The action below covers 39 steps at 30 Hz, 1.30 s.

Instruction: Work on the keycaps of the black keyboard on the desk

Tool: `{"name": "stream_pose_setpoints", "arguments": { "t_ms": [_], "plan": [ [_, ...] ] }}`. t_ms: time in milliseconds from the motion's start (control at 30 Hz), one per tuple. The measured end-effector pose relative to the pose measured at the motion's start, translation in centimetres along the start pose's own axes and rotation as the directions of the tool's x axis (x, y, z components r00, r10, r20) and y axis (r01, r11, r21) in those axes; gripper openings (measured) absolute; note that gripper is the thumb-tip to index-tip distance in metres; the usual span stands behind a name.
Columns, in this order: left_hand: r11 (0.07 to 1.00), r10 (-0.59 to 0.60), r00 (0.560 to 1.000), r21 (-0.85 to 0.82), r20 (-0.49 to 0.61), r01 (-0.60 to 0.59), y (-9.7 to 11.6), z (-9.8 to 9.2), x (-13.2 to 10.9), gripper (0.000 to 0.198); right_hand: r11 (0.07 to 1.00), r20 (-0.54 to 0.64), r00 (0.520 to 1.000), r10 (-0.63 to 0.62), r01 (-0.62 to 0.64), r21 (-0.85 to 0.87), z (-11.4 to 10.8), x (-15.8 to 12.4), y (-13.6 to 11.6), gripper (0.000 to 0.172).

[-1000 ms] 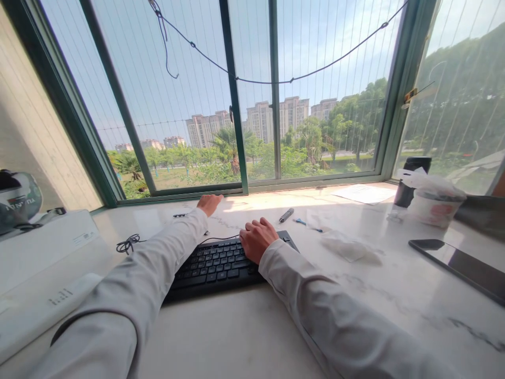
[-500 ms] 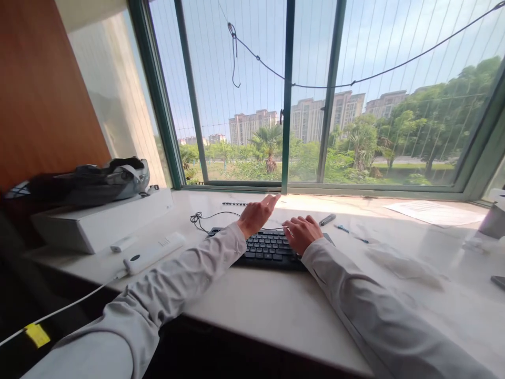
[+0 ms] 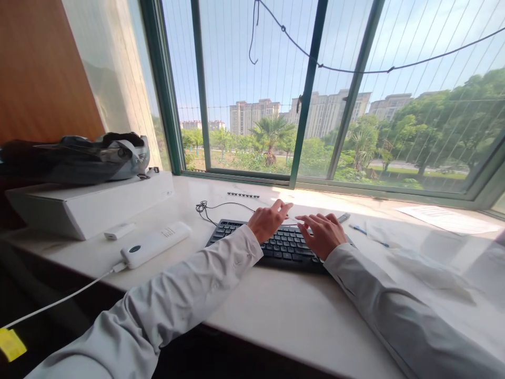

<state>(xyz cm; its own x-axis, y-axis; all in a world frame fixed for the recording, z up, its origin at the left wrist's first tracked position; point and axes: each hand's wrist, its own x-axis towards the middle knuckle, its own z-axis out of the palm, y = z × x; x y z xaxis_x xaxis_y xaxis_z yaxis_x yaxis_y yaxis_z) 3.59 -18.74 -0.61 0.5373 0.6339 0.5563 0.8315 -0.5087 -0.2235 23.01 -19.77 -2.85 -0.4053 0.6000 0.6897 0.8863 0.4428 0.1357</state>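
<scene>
A black keyboard (image 3: 272, 245) lies on the white marble-look sill desk (image 3: 276, 310) in front of the window. My left hand (image 3: 268, 221) hovers over the keyboard's middle with fingers stretched forward and slightly apart, holding nothing. My right hand (image 3: 321, 231) rests over the right part of the keys, fingers spread and pointing left. Both arms wear white sleeves. The keyboard's cable (image 3: 209, 208) curls on the desk behind its left end.
A white power bank (image 3: 155, 245) with a cable and a small white device (image 3: 119, 230) lie at left, beside a white box (image 3: 90, 202) carrying a helmet (image 3: 118, 155). A pen (image 3: 343, 217), a blue pen (image 3: 361, 229), tissue (image 3: 430, 268) and paper (image 3: 445, 218) lie at right.
My left hand came back from the far window edge to above the keyboard. The right hand's fingers spread out over the keys. The view swung left.
</scene>
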Motion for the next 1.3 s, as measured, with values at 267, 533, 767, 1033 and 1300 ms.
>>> {"name": "stream_pose_setpoints", "arguments": {
  "t_ms": [267,533,767,1033,1300],
  "plan": [
    [0.999,0.012,1.0,-0.036,0.008,-0.012,0.3,0.1,-0.3,0.042,0.999,-0.006,1.0,-0.024,0.024,0.035,0.2,-0.2,-0.7,0.027],
    [0.992,0.066,0.997,-0.108,0.025,-0.063,0.4,0.4,-0.4,0.052,0.996,-0.063,0.998,-0.021,0.026,0.091,-0.1,-0.4,-0.2,0.027],
    [0.989,0.08,0.996,-0.13,0.029,-0.076,0.2,1.2,-0.5,0.054,0.996,-0.04,0.999,-0.012,0.015,0.093,-0.5,-0.4,-0.3,0.028],
    [0.984,0.088,0.996,-0.16,0.024,-0.083,0.2,0.9,-0.6,0.056,0.996,-0.009,0.997,-0.072,0.072,0.057,-0.3,-0.6,0.0,0.029],
    [0.97,0.093,0.996,-0.226,-0.002,-0.092,0.4,0.8,-0.8,0.048,0.992,-0.04,0.997,-0.063,0.067,0.103,-0.2,-0.5,0.1,0.028]
  ]
}}
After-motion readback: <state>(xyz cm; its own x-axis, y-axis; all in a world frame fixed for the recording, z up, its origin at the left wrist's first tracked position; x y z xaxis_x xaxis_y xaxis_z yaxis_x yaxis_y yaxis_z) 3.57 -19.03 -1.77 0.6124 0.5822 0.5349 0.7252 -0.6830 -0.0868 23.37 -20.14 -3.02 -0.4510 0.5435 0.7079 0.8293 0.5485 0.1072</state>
